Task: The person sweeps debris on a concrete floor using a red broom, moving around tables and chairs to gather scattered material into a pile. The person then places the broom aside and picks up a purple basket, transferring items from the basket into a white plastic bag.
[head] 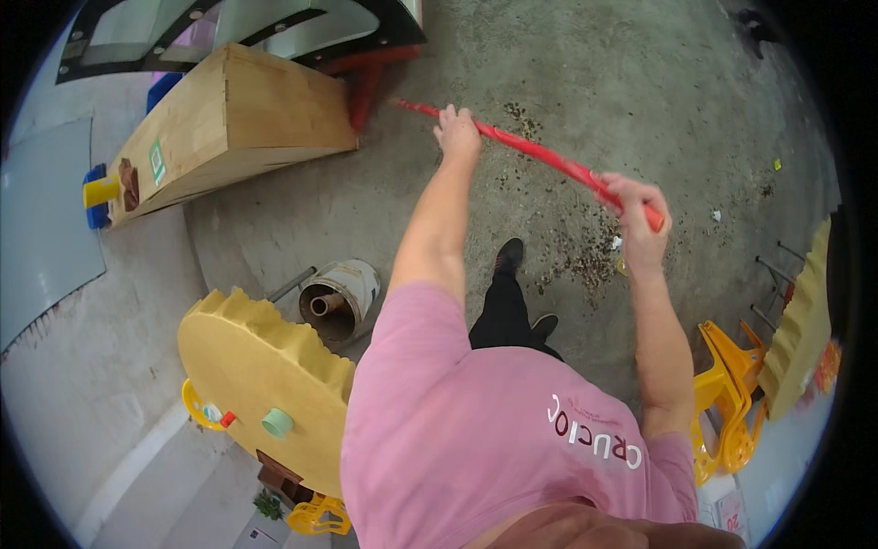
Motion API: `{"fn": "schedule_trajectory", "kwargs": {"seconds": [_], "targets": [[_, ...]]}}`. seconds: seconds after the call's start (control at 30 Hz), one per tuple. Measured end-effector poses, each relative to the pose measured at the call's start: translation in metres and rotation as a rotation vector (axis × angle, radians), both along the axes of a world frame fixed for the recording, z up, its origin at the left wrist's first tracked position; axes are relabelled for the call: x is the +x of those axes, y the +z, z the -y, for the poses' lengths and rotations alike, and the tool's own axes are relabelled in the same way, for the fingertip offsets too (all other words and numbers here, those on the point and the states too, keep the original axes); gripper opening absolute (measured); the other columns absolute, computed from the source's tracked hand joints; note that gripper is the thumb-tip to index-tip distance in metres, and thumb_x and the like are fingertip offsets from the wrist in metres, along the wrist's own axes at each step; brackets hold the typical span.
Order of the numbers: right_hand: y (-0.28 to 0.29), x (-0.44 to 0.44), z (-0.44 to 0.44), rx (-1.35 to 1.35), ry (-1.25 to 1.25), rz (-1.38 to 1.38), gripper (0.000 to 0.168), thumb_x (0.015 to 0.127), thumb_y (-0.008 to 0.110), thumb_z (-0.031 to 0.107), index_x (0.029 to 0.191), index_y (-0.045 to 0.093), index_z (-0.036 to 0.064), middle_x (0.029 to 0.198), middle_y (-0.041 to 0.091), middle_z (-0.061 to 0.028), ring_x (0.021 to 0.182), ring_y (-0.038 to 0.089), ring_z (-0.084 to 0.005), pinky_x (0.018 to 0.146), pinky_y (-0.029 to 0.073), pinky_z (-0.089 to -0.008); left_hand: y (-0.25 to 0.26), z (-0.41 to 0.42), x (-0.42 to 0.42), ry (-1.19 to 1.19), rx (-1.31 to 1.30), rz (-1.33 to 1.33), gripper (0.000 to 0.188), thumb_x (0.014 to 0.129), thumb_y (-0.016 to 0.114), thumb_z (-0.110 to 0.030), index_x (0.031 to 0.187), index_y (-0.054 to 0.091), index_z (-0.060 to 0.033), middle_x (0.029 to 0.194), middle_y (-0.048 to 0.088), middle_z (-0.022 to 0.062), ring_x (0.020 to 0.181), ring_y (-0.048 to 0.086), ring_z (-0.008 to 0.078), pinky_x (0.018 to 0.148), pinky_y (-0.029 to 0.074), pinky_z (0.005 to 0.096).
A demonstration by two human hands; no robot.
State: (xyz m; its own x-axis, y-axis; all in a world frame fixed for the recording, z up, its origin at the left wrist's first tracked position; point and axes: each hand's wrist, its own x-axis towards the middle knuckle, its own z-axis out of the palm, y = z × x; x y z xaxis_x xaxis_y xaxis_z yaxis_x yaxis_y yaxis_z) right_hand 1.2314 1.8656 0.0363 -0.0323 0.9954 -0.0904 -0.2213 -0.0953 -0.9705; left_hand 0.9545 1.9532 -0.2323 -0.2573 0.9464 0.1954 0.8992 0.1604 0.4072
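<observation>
A long red pole (535, 149), probably the handle of a broom, runs slantwise in front of me. My left hand (459, 134) is around it near its far end, with some fingers lifted. My right hand (636, 213) grips it close to the orange-red near end, thumb along the end. The far tip is thin and blurred beside a wooden box, so its end cannot be made out. Below the pole, dark debris (590, 264) and small scraps lie scattered over the concrete floor (672, 103).
A wooden cabinet (288, 103) stands at upper left. A round table with a yellow cloth (274, 370) and a dirty bucket (339, 295) are at left. Yellow plastic stools (730, 391) and another cloth-covered table (799, 329) stand at right.
</observation>
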Motion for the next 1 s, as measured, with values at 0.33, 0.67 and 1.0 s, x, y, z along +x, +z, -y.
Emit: {"fn": "schedule_trajectory", "kwargs": {"seconds": [0.33,0.67,1.0], "targets": [[0.119,0.132,0.073,-0.009,-0.201,0.434,0.011,0.093,0.051,0.012,0.094,0.057,0.003,0.109,0.065,-0.0229,0.102,0.066,-0.0286,0.06,0.054,-0.0233,0.088,0.038,0.156,-0.498,-0.196,0.216,0.022,0.076,0.07,-0.03,0.082,0.066,-0.0094,0.092,0.063,0.0088,0.099,0.055,0.0297,0.094,0.037,0.0493],[0.183,0.164,0.118,-0.176,-0.105,0.519,0.014,0.09,0.056,0.009,0.08,0.059,-0.001,0.085,0.062,-0.0135,0.085,0.062,-0.0257,0.071,0.046,-0.0318,0.135,0.138,0.174,-0.581,-0.164,0.38,0.038,0.078,0.071,-0.044,0.064,0.061,-0.0102,0.071,0.061,0.0069,0.08,0.059,0.0287,0.077,0.039,0.0441],[0.251,0.182,0.162,0.328,0.104,0.601,0.009,0.093,0.053,0.01,0.086,0.055,0.004,0.087,0.06,-0.0122,0.093,0.061,-0.0278,0.089,0.046,-0.0441,0.182,0.137,0.25,-0.779,-0.121,0.56,0.037,0.081,0.068,-0.041,0.065,0.061,-0.008,0.076,0.064,0.0093,0.084,0.06,0.0308,0.077,0.041,0.0431]]}}
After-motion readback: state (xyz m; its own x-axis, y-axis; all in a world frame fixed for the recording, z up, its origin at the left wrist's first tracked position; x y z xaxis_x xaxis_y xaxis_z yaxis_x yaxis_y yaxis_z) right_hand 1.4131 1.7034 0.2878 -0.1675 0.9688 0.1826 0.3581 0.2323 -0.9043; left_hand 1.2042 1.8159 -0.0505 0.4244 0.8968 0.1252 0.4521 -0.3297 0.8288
